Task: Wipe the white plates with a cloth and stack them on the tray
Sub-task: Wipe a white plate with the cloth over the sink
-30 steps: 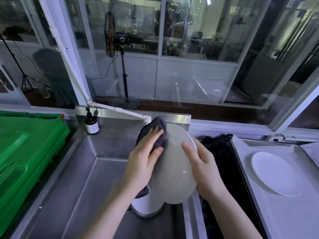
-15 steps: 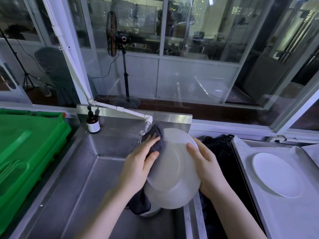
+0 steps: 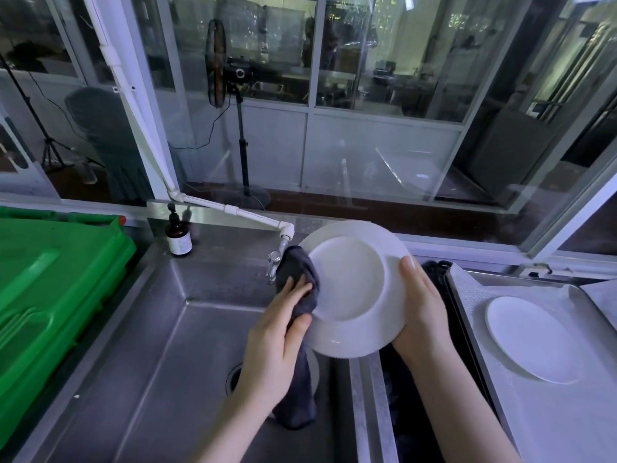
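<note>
1. Green plastic crate [image 3: 50, 279] sits far left, right beside the steel sink [image 3: 150, 329]. A brown pump bottle [image 3: 178, 237] stands on the sink's back ledge.
2. White pipe tap [image 3: 233, 212] slants down from the window frame, with its outlet just left of the cloth.
3. Left hand [image 3: 273, 335] grips the dark grey cloth [image 3: 297, 272], fingers curled over it. It presses the cloth to the left rim of the held plate [image 3: 350, 289], and the cloth's tail hangs down into the sink.
4. Held plate is white, up over the sink's right edge, tipped steeply with one face toward the camera. Can't tell for sure which face.
5. Right hand [image 3: 420, 309] clamps the plate's right rim, thumb on the near face. The fingers behind it are hidden.
6. Key relation: the tray [image 3: 467, 295] lies to the right of the held plate, across a dark gap, so the right hand is nearer. One tray plate [image 3: 531, 339] already lies flat there. By my read wiping is mid-way, and stacking means swinging right and levelling the plate over that one.
7. Surface is brushed steel, and the tray is lined with a pale mat. Glass windows are behind the sink, with a fan [image 3: 217, 61] on a stand beyond them. The room past that is dim.
</note>
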{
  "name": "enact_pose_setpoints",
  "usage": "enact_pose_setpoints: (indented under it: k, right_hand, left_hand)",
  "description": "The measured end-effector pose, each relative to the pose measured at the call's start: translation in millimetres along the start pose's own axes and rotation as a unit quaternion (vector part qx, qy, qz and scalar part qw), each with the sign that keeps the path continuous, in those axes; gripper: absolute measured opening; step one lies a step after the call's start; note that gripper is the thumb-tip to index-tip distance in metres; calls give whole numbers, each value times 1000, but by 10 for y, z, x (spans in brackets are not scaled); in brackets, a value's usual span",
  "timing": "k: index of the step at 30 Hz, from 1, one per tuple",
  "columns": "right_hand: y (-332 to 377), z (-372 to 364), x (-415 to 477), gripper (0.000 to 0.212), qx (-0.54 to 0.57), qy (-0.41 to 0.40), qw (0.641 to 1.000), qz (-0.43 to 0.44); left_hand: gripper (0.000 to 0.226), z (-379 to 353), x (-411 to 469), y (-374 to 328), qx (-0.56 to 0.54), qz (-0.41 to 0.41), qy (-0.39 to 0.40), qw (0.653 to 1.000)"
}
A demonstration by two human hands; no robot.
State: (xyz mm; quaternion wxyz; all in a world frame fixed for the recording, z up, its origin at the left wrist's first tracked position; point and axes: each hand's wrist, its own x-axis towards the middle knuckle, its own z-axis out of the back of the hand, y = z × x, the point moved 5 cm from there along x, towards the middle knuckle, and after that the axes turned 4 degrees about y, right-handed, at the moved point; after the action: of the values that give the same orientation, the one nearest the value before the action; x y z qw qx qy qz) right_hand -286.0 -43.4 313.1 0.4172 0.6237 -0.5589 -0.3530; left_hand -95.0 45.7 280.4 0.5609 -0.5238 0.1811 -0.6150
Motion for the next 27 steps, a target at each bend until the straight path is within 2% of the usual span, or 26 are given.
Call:
enact_pose_setpoints:
  k: [4,8,9,11,14,16,19,23,25,27]
  right_hand:
    - [-57,-3,-41,39,-5,-8,1000,1]
    - [20,30,4,46,29,-32,999,24]
    - [28,26,16,46,44,-51,997,22]
    - [9,-16,19,45,71,-101,992,4]
    - [-165,-99,-53,40,110,-193,972,-79]
    - [-262,-189,-100,45,147,-189,961,-136]
    - [-233,-232,-112,52,165,-152,963,-148]
    - [-36,-134,-73,35,157,-175,968,-82]
    - [-46,-151,-73,34,159,-169,969,-83]
    - [-145,-193,-95,39,138,-173,968,-114]
  left_hand:
    - [40,51,192,71,-8,39,21,999]
    - [38,76,21,95,4,66,-44,997]
    - [36,35,-62,53,6,58,-53,997]
    - [40,-110,-214,-115,11,-10,-47,999]
    - [40,-351,-311,-378,36,-130,-17,991]
    - [38,-407,-257,-487,63,-169,3,984]
    - [39,-315,-191,-452,63,-162,4,985]
    - [40,-123,-227,-200,27,-67,-50,996]
    - [44,-182,-242,-236,52,-94,-26,994]
    - [42,-291,-205,-370,100,-160,23,982]
